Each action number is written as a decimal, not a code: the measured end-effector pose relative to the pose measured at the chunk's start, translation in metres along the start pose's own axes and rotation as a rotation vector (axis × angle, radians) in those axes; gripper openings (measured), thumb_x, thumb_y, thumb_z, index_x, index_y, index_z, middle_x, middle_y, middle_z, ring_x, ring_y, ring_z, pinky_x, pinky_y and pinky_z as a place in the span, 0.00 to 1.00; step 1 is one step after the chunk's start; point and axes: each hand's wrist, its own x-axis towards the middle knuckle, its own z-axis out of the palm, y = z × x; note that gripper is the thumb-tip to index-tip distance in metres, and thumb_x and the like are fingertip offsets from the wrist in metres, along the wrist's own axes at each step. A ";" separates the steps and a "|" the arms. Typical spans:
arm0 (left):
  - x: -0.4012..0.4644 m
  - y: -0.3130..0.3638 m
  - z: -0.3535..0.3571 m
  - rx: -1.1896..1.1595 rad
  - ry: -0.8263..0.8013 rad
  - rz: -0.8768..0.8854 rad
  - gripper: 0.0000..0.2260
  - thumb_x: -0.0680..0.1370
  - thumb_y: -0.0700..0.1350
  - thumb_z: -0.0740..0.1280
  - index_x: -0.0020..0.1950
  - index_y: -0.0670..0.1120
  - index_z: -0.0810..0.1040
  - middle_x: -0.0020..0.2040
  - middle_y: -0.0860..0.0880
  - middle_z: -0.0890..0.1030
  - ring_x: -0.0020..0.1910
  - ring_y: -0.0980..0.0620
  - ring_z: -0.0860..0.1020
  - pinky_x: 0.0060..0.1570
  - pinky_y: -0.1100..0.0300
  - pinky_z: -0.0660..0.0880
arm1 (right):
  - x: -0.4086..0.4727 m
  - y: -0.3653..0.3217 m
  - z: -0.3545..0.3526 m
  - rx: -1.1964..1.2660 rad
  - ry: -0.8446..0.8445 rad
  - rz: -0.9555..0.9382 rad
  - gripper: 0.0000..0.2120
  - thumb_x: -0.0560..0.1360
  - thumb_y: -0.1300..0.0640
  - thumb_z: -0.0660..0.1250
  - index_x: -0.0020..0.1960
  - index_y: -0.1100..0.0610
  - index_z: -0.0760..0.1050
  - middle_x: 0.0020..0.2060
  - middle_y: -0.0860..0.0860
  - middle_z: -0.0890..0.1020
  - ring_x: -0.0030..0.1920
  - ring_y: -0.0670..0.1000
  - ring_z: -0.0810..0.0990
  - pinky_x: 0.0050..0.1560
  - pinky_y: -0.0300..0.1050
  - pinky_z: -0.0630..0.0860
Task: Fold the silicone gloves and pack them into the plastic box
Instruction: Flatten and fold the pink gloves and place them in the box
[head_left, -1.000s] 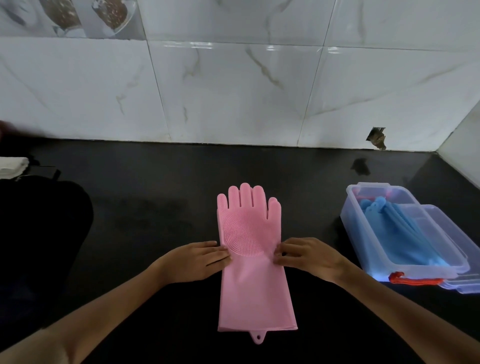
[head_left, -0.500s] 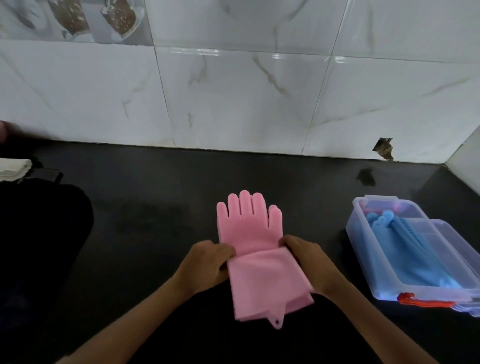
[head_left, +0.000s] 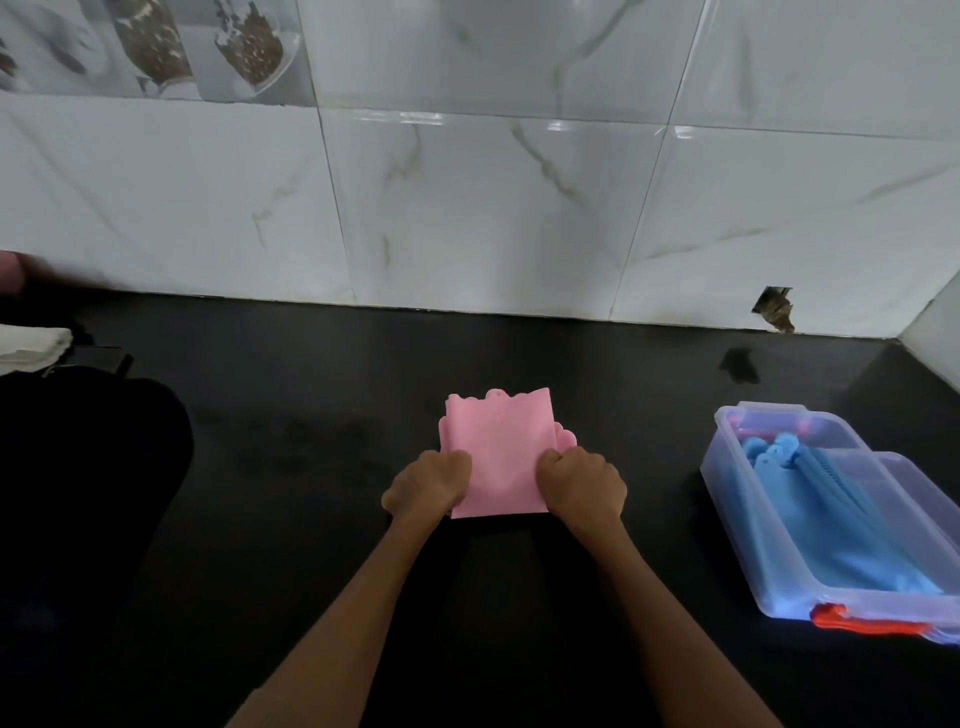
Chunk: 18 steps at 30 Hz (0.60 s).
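Grips (head_left: 427, 488) (head_left: 581, 487) cover pink glove (head_left: 496, 457) edges.

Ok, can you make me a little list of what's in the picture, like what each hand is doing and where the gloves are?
pink glove: folded over, on the black counter
left hand: grips the glove's left edge
right hand: grips the glove's right edge
plastic box: open, to the right of the hands
blue glove: already lying inside the box
wall: white marbled tiles behind the counter
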 end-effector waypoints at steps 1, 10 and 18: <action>-0.003 -0.004 0.004 -0.012 0.043 0.042 0.20 0.77 0.59 0.50 0.42 0.46 0.72 0.37 0.47 0.74 0.37 0.51 0.73 0.42 0.57 0.68 | -0.001 0.000 0.001 -0.004 0.016 -0.002 0.22 0.78 0.49 0.48 0.34 0.58 0.71 0.31 0.53 0.76 0.32 0.50 0.76 0.36 0.42 0.74; -0.029 -0.004 0.026 0.206 0.473 0.098 0.27 0.73 0.68 0.57 0.53 0.45 0.68 0.48 0.45 0.77 0.44 0.47 0.79 0.42 0.56 0.68 | -0.008 0.000 0.013 -0.038 0.178 0.017 0.21 0.78 0.48 0.51 0.29 0.55 0.66 0.26 0.50 0.71 0.26 0.47 0.69 0.30 0.39 0.69; -0.017 0.001 0.030 0.138 0.388 0.144 0.25 0.77 0.60 0.57 0.60 0.40 0.68 0.58 0.42 0.73 0.53 0.47 0.75 0.50 0.55 0.74 | -0.010 -0.006 0.016 0.052 0.169 0.054 0.17 0.81 0.47 0.52 0.57 0.60 0.67 0.49 0.55 0.77 0.44 0.51 0.80 0.38 0.41 0.74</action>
